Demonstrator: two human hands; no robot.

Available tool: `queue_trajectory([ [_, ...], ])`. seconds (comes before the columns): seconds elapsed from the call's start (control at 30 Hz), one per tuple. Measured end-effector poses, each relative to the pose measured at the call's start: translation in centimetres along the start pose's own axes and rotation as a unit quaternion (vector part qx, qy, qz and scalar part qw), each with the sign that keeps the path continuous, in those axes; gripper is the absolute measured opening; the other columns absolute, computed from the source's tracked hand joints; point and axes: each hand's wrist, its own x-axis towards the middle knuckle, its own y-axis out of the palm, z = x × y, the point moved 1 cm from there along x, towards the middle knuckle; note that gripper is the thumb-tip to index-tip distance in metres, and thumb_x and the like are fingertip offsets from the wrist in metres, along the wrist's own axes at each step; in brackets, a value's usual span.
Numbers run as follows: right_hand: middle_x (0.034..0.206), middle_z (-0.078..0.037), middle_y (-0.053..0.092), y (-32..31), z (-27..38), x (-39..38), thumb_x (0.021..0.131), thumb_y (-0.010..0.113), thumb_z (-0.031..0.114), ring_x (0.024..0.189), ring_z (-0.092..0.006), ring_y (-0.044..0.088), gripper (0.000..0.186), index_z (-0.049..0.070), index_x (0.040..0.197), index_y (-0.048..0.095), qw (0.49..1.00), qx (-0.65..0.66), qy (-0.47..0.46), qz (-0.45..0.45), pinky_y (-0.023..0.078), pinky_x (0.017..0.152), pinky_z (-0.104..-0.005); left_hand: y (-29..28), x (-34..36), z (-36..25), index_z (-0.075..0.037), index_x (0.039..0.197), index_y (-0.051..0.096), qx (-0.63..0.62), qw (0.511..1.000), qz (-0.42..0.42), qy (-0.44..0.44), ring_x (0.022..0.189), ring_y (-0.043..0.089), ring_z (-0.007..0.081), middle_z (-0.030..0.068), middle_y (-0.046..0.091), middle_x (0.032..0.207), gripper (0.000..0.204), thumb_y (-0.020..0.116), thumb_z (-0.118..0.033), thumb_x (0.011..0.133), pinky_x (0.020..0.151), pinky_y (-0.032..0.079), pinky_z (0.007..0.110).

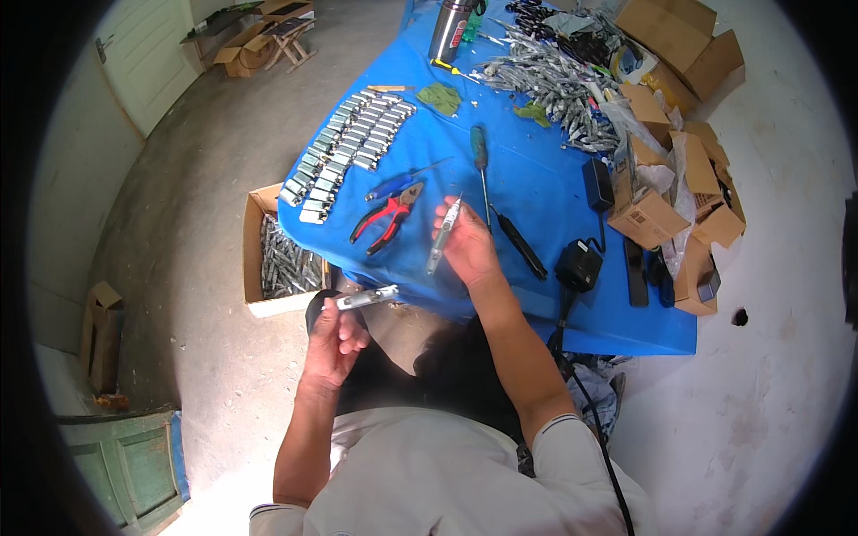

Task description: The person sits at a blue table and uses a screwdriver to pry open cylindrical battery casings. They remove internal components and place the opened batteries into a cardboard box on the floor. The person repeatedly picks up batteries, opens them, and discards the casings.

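My left hand point(335, 339) is closed round one end of a silver-white pen-shaped device point(368, 297), which points to the right in front of the table's near edge. Over that edge, my right hand point(472, 243) holds a second slim silver pen-shaped device point(443, 239). It stands tilted, its thin tip upward. The two devices are apart. Red-handled pliers point(386, 217) lie on the blue-covered table point(349, 241) left of my right hand, beside a blue-handled tool point(391, 185). Beyond that hand rests a green-handled screwdriver point(480, 152); a black pen-like tool point(521, 246) lies to its right.
Rows of small silver parts point(349, 147) cover the table's left side. A heap of wrapped silver pieces point(554, 85) lies at the back, near a steel tumbler point(450, 34). Cardboard boxes point(648, 214) line the right. Left of the table, an open box point(255, 259) holds similar pieces.
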Motion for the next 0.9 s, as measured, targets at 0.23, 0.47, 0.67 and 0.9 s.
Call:
queue_trajectory([
  [0.23,0.099,-0.010,0.061,0.4,-0.6,-0.4,0.094,0.052,0.020,0.085,-0.0218,0.057,0.028,0.003,0.115,0.057,1.000,0.022,0.003,-0.003,0.048,0.074,-0.0359,1.4,0.9,1.6,-0.014,0.092,0.051,0.023,0.999,-0.015,-0.037,0.043,0.033,0.0065,-0.0048,0.041,0.057,0.029,0.043,-0.041,0.099,0.055,0.039,0.026],
  [0.47,0.099,-0.010,0.061,0.6,-0.5,-0.6,0.095,0.051,0.020,0.085,-0.0209,0.057,0.026,0.004,0.115,0.057,1.000,0.009,0.007,0.008,0.047,0.073,-0.0350,1.1,1.6,2.0,-0.014,0.087,0.048,-0.009,0.999,-0.027,-0.045,0.043,0.032,0.0068,-0.0043,0.040,0.057,0.029,0.040,-0.040,0.099,0.055,0.040,0.027],
  [0.67,0.099,-0.010,0.061,0.3,-0.6,-0.6,0.095,0.050,0.019,0.084,-0.0205,0.057,0.026,0.004,0.115,0.057,1.000,0.007,0.009,0.022,0.047,0.073,-0.0349,0.0,2.2,2.4,-0.013,0.081,0.046,-0.030,0.998,-0.034,-0.048,0.044,0.033,0.0076,-0.0033,0.040,0.058,0.034,0.039,-0.040,0.100,0.056,0.041,0.027],
  [0.9,0.100,-0.010,0.061,0.5,-0.8,-0.7,0.096,0.050,0.025,0.081,-0.0182,0.058,0.027,0.006,0.114,0.057,1.000,-0.019,0.001,0.002,0.048,0.067,-0.0295,-0.3,2.7,2.5,-0.013,0.078,0.045,-0.026,0.998,-0.032,-0.044,0.044,0.033,0.0079,-0.0034,0.040,0.058,0.034,0.040,-0.039,0.100,0.056,0.041,0.027],
])
